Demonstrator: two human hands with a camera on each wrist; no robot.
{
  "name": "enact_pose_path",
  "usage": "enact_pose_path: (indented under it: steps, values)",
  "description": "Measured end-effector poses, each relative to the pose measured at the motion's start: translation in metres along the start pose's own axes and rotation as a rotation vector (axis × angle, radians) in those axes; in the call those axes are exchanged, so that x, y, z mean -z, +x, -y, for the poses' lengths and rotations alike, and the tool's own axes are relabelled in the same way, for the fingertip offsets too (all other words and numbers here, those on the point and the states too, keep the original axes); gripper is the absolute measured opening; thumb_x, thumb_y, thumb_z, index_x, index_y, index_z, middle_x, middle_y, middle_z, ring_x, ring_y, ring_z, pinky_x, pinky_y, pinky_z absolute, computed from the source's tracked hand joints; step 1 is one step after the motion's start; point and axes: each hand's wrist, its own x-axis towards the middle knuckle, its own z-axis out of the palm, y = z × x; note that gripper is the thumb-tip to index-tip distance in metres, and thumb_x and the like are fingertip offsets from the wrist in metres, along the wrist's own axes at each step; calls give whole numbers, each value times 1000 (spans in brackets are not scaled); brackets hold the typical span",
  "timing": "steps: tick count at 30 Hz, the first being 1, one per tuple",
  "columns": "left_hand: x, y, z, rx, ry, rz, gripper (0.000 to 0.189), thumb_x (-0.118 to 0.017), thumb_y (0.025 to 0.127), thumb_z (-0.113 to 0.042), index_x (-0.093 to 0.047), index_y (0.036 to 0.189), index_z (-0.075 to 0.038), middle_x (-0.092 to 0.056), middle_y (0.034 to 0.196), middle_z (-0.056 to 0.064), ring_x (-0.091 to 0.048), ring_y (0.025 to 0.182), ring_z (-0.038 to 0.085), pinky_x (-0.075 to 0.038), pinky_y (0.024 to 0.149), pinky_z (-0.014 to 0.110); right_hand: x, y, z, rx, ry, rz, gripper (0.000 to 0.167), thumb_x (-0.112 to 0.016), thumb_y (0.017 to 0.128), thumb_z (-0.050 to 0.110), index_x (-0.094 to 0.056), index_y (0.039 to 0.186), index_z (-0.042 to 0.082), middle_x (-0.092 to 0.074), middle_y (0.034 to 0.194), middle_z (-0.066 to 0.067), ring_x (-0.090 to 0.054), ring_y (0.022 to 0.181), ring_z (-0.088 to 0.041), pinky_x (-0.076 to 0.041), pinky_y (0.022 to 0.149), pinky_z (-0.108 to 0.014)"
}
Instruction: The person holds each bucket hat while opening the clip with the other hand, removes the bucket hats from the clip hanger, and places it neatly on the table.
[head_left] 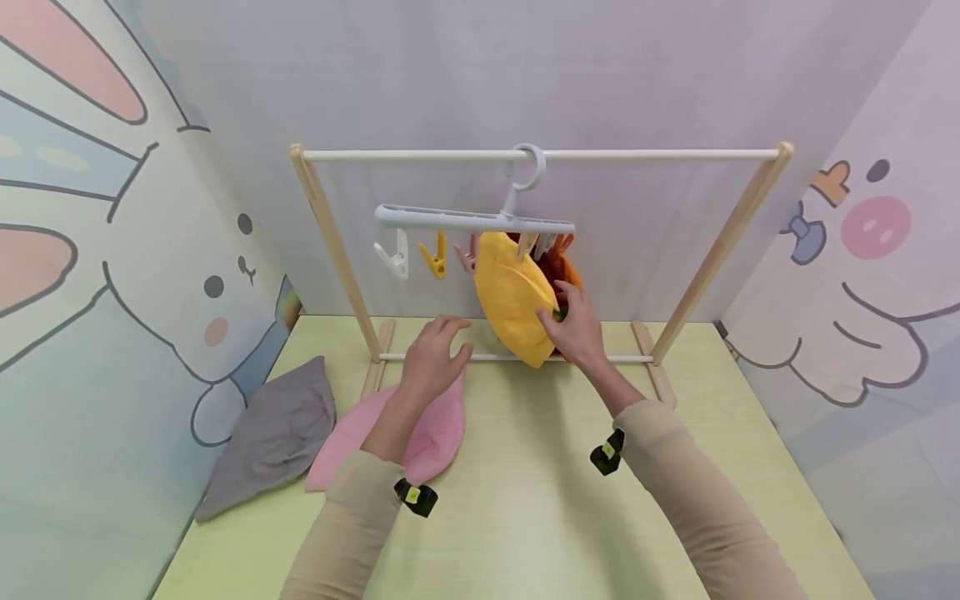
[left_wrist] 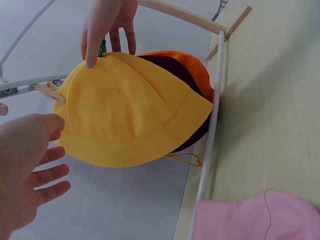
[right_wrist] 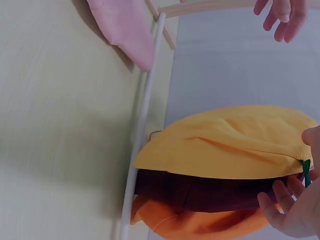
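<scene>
A yellow bucket hat [head_left: 510,296] hangs from the white hanger [head_left: 465,219], a beige clothespin [left_wrist: 51,92] on its edge. Behind it hang a dark maroon hat [right_wrist: 212,194] and an orange hat [right_wrist: 192,219]. At the yellow hat's crown, by a green tab [right_wrist: 306,171], is my right hand [head_left: 579,327]. Its thumb touches the yellow cloth, while the loosely spread fingers reach round behind, in front of the maroon hat. My left hand [head_left: 431,360] is held in the air left of the yellow hat, fingers relaxed and holding nothing.
White, yellow and pink clothespins [head_left: 435,257] dangle from the hanger's left half. The hanger hooks over the top bar [head_left: 660,155] of a wooden-legged rack. A pink hat [head_left: 437,433] and a grey hat [head_left: 277,429] lie on the table [head_left: 540,517] at left.
</scene>
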Motion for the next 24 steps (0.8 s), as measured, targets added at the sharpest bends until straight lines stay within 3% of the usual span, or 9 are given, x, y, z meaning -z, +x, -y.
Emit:
enact_pose_path:
  steps: [7, 16, 24]
  values:
    - [-2, 9, -6, 8, -10, -16, 31, -65, 83, -20, -61, 112, -13, -60, 114, 4, -56, 105, 23, -48, 85, 37, -3, 1, 2, 12, 0, -5, 54, -65, 83, 29, -47, 128, 5, -57, 106, -14, -54, 97, -27, -45, 79, -44]
    - [-2, 18, -21, -1, 5, -24, 31, -63, 84, -24, -61, 114, -14, -60, 115, 4, -56, 106, 21, -48, 85, 35, -7, 1, 5, -18, -6, 26, 46, -64, 84, 28, -50, 123, 5, -61, 101, -12, -58, 83, -26, -49, 70, -40]
    - [0, 20, -31, -24, 11, -22, 30, -64, 84, -23, -61, 113, -15, -60, 114, 4, -57, 106, 20, -48, 85, 34, -2, -4, 8, -41, -10, -42, 30, -61, 86, 21, -56, 112, 9, -62, 85, -10, -55, 69, -24, -44, 60, -34]
